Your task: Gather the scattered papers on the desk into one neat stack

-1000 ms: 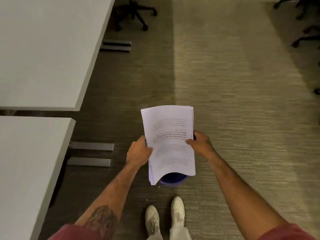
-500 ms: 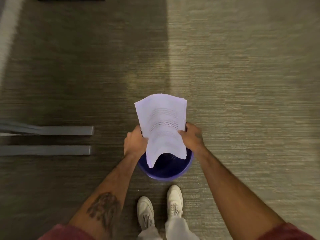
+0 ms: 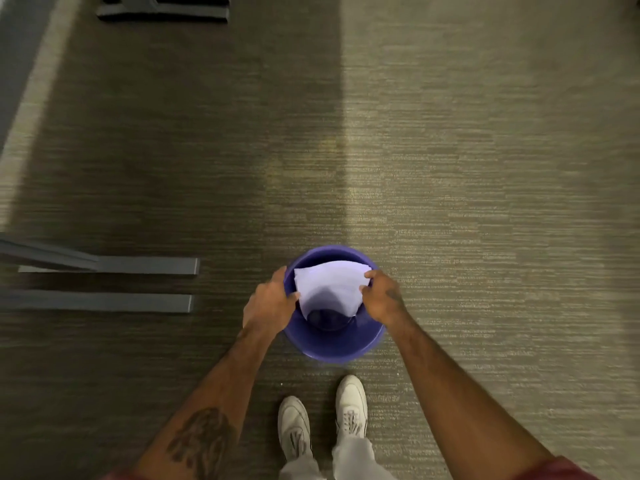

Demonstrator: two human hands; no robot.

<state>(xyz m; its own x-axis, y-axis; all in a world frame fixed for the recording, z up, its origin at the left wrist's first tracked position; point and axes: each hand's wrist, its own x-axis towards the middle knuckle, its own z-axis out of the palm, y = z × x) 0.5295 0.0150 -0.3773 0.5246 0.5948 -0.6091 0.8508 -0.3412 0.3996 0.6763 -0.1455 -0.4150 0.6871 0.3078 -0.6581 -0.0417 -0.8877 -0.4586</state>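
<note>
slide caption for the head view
Curled papers held by left hand and right hand in a purple bin on carpet

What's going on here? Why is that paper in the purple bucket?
A person stands on the carpet, leaning over a purple bucket on the floor by their white shoes. The left hand grips one side of the papers and the right hand pinches the other. The papers are bent and partly inside the bucket, not let go. Grey desk feet lie off to the left.
</note>
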